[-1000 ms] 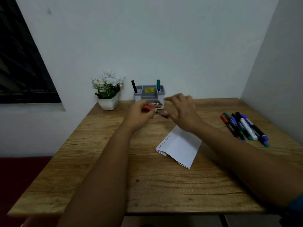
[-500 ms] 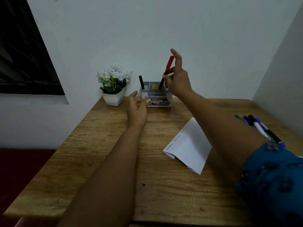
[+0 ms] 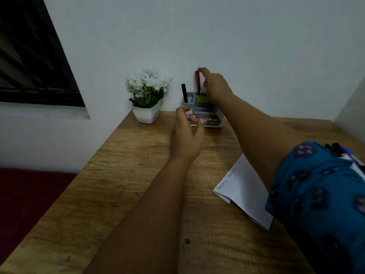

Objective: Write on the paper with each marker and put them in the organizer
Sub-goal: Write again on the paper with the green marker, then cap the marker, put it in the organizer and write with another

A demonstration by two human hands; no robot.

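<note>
The right hand (image 3: 214,86) pinches the red marker (image 3: 197,81) upright by its top, tip already inside the organizer (image 3: 201,107) directly below; left hand (image 3: 186,139) hangs loose, nearer.

table (image 3: 122,194): wood | flowerpot (image 3: 146,113): white, back edge, white flowers | window (image 3: 33,56): dark, left wall

We see the red-capped marker (image 3: 197,82) standing nearly upright in a rear compartment of the grey plastic desk organizer (image 3: 201,108), a black marker (image 3: 184,93) at its left corner. The folded white paper (image 3: 245,191) with handwriting lies flat; more markers (image 3: 339,151) lie far right.
</note>
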